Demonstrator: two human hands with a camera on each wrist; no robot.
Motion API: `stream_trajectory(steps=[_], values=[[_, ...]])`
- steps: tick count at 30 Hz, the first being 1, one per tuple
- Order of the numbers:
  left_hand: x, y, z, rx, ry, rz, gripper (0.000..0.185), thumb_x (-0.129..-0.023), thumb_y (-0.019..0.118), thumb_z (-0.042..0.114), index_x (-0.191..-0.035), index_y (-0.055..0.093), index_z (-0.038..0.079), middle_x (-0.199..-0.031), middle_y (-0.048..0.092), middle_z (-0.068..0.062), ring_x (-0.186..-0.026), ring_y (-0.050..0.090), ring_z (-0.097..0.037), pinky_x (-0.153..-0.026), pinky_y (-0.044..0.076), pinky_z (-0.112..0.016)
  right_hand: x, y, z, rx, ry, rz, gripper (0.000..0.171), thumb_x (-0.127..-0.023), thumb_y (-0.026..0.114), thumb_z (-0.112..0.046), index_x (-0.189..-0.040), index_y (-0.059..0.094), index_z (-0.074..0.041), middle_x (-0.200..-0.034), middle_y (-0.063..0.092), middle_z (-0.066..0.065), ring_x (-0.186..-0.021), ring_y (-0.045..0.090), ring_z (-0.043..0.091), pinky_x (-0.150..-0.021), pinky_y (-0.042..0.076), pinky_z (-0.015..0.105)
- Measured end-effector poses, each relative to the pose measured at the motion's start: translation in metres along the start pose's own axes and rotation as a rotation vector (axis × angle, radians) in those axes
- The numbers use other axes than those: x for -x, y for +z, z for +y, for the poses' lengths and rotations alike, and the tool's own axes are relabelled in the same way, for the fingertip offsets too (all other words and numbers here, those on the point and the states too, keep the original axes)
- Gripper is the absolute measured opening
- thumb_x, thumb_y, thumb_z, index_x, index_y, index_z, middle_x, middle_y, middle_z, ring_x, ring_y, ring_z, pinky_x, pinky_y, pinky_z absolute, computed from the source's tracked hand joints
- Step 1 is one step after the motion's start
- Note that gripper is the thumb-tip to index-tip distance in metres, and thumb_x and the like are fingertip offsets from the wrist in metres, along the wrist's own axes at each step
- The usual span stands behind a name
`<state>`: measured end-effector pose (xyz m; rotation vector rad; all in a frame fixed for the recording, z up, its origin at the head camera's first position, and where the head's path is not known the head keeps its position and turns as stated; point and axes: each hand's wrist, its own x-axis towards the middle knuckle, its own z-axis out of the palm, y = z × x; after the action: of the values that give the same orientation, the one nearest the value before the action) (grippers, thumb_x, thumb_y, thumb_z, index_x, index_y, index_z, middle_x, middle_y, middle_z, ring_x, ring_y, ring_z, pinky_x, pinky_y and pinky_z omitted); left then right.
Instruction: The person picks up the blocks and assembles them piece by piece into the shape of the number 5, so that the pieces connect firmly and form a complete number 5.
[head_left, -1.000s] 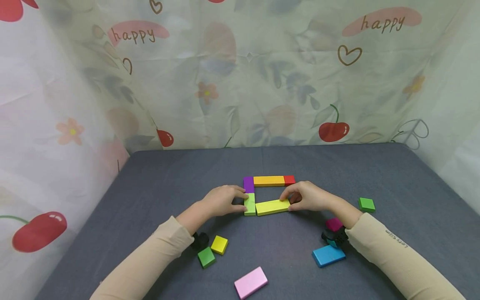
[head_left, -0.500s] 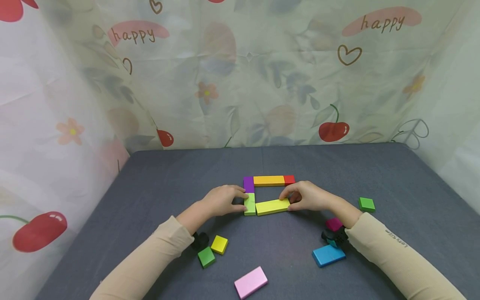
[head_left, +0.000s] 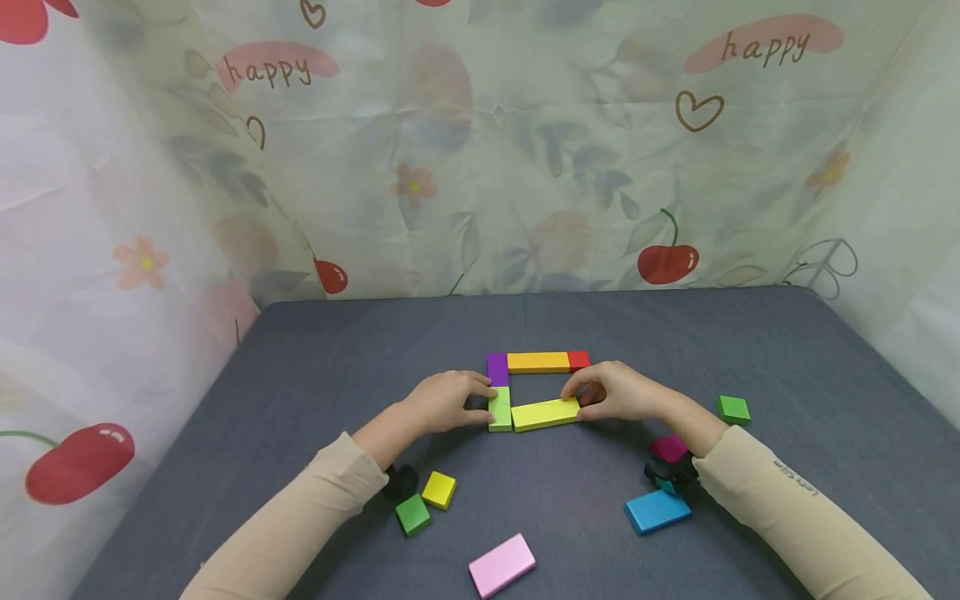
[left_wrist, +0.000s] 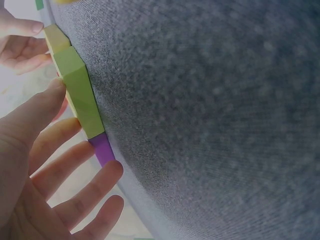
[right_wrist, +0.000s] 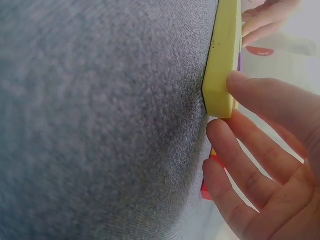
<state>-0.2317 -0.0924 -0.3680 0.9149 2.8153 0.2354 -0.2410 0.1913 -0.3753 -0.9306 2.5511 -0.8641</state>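
In the head view, my left hand [head_left: 444, 402] touches a lime-green block [head_left: 499, 410] with thumb and index finger at its left side; the other fingers are loosely extended in the left wrist view. A purple block [head_left: 497, 369] adjoins its far end. My right hand [head_left: 618, 392] pinches the right end of a long yellow block [head_left: 545, 413] between thumb and index finger. That block lies slightly slanted, its left end close beside the lime-green one. At the back, an orange block [head_left: 537, 362] and a red block [head_left: 579, 360] run right from the purple one.
Nearer me on the grey cloth lie a small yellow block [head_left: 438, 489], a green block [head_left: 413, 515], a pink block [head_left: 502, 566] and a blue block [head_left: 657, 511]. A magenta block [head_left: 669, 447] sits by the right wrist, another green block [head_left: 733, 409] farther right. A patterned curtain [head_left: 495, 167] stands behind.
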Motion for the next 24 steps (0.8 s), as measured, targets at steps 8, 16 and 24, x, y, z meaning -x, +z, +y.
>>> stream_trajectory(steps=[8,16,24], values=[[0.0,0.0,0.0,0.002,0.005,0.004,0.046,-0.085,0.066,0.04,-0.124,0.062,0.015,-0.131,0.059,-0.003,-0.125,0.052,-0.022,-0.104,0.043,-0.041,0.002,-0.004,0.003,-0.011,-0.003,0.004,0.027,-0.08,0.072,-0.012,-0.106,0.067,-0.006,-0.106,0.068,0.009,-0.087,0.068,0.015,-0.077,0.057,0.028],[0.0,0.001,0.0,0.001,0.003,0.001,0.046,-0.085,0.066,0.039,-0.124,0.062,0.015,-0.131,0.058,-0.003,-0.125,0.052,-0.022,-0.104,0.043,-0.042,0.01,-0.013,0.005,0.0,0.016,0.028,0.029,-0.082,0.071,-0.015,-0.109,0.065,-0.004,-0.108,0.067,0.012,-0.089,0.067,0.018,-0.079,0.057,0.032],[0.0,0.001,0.0,0.001,0.007,0.003,0.046,-0.085,0.066,0.039,-0.124,0.062,0.016,-0.131,0.058,-0.003,-0.125,0.053,-0.022,-0.104,0.043,-0.041,0.026,-0.029,0.014,0.011,0.076,0.074,0.031,-0.083,0.07,-0.015,-0.111,0.065,-0.003,-0.111,0.066,0.015,-0.09,0.067,0.017,-0.081,0.056,0.031]])
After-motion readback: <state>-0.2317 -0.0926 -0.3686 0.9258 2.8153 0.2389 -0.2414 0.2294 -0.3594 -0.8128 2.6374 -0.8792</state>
